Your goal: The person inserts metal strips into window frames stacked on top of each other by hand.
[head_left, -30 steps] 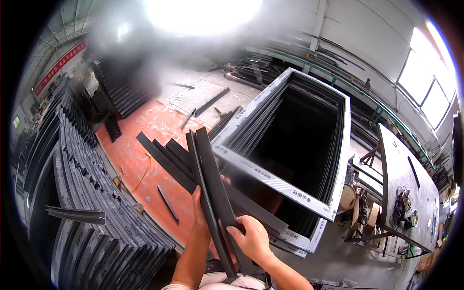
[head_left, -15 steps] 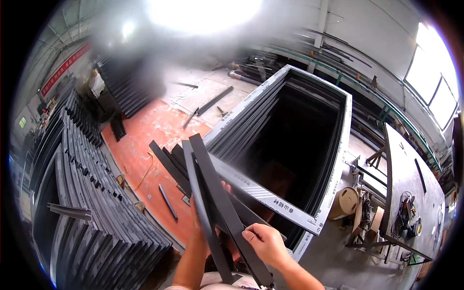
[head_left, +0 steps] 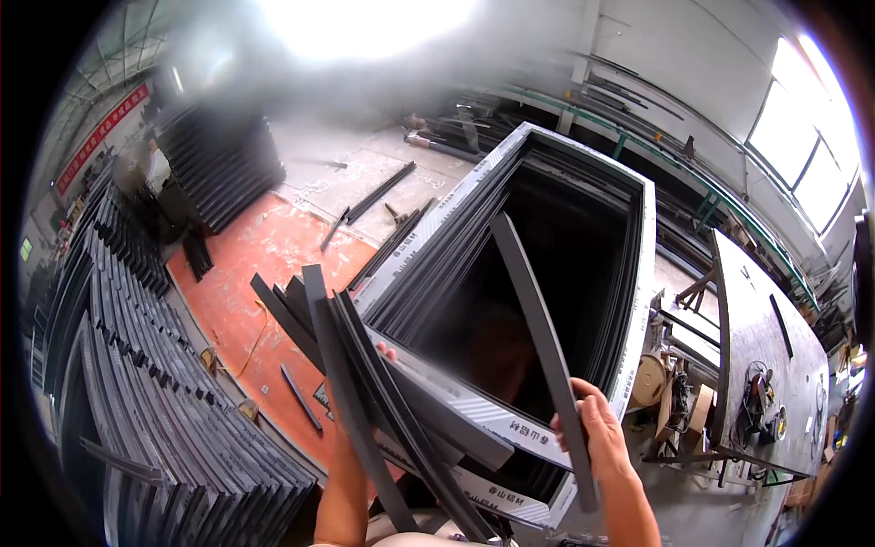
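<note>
Profile pile (head_left: 173, 410) is standing far L, floor patch (head_left: 232, 283) stretching btwn it & frame stack (head_left: 641, 301). Slat stack (head_left: 214, 169) is sitting behind patch. L hand (head_left: 386, 352) is holding strip bundle (head_left: 344, 383) before frame stack's near L corner; R hand (head_left: 597, 424) is holding single strip (head_left: 536, 319) before its opening. Workbench (head_left: 743, 337) is standing far R, cables (head_left: 757, 387) lying atop.

Right hand (head_left: 595, 421) curled in grip; left hand (head_left: 387, 352) mostly hidden.

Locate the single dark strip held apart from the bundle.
In the head view, right of centre, the dark strip is in the right hand, slanting in front of the stacked frames.
</note>
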The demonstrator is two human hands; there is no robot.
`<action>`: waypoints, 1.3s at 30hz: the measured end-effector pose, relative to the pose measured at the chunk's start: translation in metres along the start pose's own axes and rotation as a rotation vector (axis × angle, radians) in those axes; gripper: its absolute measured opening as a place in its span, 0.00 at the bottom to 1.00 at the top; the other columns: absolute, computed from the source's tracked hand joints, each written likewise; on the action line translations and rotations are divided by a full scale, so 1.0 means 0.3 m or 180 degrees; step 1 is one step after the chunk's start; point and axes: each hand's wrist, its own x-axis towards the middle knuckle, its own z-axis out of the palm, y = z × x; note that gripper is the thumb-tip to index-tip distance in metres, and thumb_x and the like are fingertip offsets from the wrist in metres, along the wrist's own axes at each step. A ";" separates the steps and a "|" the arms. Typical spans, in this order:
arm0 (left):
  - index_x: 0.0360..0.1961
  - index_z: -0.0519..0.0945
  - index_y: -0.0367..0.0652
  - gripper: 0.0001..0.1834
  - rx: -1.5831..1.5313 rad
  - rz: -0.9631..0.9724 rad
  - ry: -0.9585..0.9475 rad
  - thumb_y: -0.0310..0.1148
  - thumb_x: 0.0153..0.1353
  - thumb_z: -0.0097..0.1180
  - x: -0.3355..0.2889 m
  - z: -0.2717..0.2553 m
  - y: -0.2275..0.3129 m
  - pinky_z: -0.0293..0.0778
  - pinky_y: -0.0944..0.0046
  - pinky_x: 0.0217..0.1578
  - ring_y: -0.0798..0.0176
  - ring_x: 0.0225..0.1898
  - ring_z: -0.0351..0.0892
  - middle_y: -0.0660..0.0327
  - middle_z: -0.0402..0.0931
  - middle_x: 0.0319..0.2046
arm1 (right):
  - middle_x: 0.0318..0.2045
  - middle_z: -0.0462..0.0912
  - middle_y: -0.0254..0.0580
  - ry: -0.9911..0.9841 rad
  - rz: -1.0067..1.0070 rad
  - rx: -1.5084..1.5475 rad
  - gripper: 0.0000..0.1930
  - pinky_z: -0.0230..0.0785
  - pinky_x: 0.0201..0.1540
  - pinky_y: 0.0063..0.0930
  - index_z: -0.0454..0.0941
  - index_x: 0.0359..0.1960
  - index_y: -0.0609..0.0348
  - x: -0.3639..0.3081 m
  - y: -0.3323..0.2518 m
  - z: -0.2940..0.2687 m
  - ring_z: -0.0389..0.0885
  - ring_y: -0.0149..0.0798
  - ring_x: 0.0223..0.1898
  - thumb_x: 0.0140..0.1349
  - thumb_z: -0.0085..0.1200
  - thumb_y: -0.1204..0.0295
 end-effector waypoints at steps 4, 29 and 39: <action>0.55 0.75 0.34 0.25 0.0000 -0.0126 0.0499 0.45 0.73 0.39 0.058 -0.018 0.075 0.72 0.50 0.61 0.47 0.58 0.75 0.45 0.75 0.55 | 0.32 0.80 0.41 -0.0093 0.0041 -0.2232 0.34 0.72 0.32 0.24 0.64 0.67 0.64 0.094 -0.031 -0.013 0.77 0.29 0.28 0.61 0.64 0.66; 0.57 0.71 0.30 0.30 0.0036 -0.0163 0.0256 0.49 0.74 0.35 0.151 -0.129 0.143 0.67 0.46 0.63 0.50 0.60 0.71 0.49 0.72 0.56 | 0.50 0.84 0.50 -0.1468 0.0035 -0.3223 0.20 0.70 0.58 0.36 0.79 0.57 0.55 0.399 0.191 0.059 0.82 0.49 0.52 0.72 0.47 0.59; 0.59 0.70 0.31 0.31 0.0037 -0.0515 0.0212 0.50 0.73 0.36 0.155 -0.084 0.072 0.66 0.44 0.63 0.49 0.62 0.69 0.50 0.71 0.58 | 0.32 0.84 0.55 -0.0820 -0.0267 -0.3490 0.19 0.74 0.42 0.50 0.80 0.39 0.60 0.312 0.166 0.123 0.83 0.57 0.38 0.72 0.43 0.58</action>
